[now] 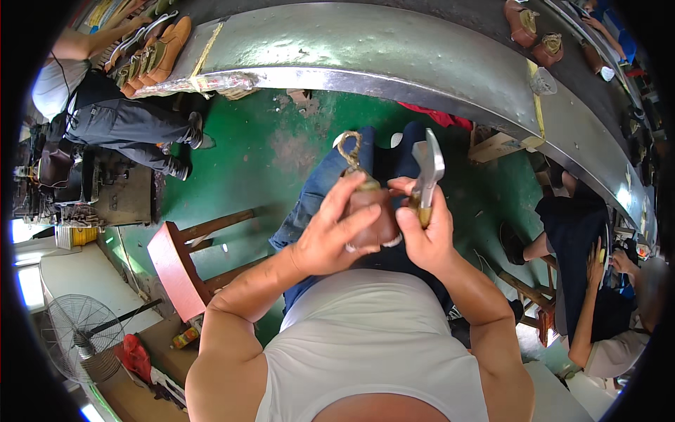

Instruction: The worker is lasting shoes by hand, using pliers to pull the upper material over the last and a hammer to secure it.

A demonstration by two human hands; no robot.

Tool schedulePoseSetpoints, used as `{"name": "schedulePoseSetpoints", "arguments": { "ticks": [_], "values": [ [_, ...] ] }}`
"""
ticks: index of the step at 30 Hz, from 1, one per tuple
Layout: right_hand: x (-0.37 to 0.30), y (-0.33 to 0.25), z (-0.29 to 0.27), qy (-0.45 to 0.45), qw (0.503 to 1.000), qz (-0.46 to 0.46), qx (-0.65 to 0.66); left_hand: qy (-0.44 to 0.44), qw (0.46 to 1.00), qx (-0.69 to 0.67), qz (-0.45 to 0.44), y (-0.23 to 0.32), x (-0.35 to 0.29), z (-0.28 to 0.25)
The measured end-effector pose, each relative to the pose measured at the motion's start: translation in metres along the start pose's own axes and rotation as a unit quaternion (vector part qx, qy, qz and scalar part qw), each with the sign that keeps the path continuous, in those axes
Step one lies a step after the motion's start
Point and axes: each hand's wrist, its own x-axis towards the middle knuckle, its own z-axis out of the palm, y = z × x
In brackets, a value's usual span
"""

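A brown leather shoe (380, 214) stands over my lap, its toe hidden from this angle. My left hand (329, 238) is closed round its side, with the fingers spread across the leather. A twisted rope loop (349, 149) sticks up from the shoe's far end. My right hand (430, 235) grips a hammer (430, 169) by its short yellowish-brown handle; the broad metal head points up and away from me. The fingertips of my right hand come close to the shoe's right side; whether they touch it I cannot tell.
A long metal-topped bench (365, 42) curves across the far side, with brown shoes (169, 53) at its left. A wooden stool (179, 271) and a fan (83, 341) stand left. One co-worker (119, 123) stands far left; another (590, 295) sits at right.
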Motion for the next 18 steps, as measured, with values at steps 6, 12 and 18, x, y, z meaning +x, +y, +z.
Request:
{"name": "schedulePoseSetpoints", "arguments": {
  "ticks": [6, 12, 18],
  "values": [
    [-0.011, 0.018, 0.015, 0.003, 0.988, -0.149, 0.042, 0.053, 0.988, 0.136, 0.058, 0.004, -0.026, 0.009],
    [-0.017, 0.018, 0.014, -0.020, 0.976, -0.214, -0.025, 0.055, 0.997, 0.046, 0.030, 0.008, -0.030, 0.011],
    [-0.017, 0.021, 0.015, -0.037, 0.963, -0.263, -0.039, 0.078, 0.989, 0.098, 0.078, 0.008, -0.029, 0.011]
  ]
}}
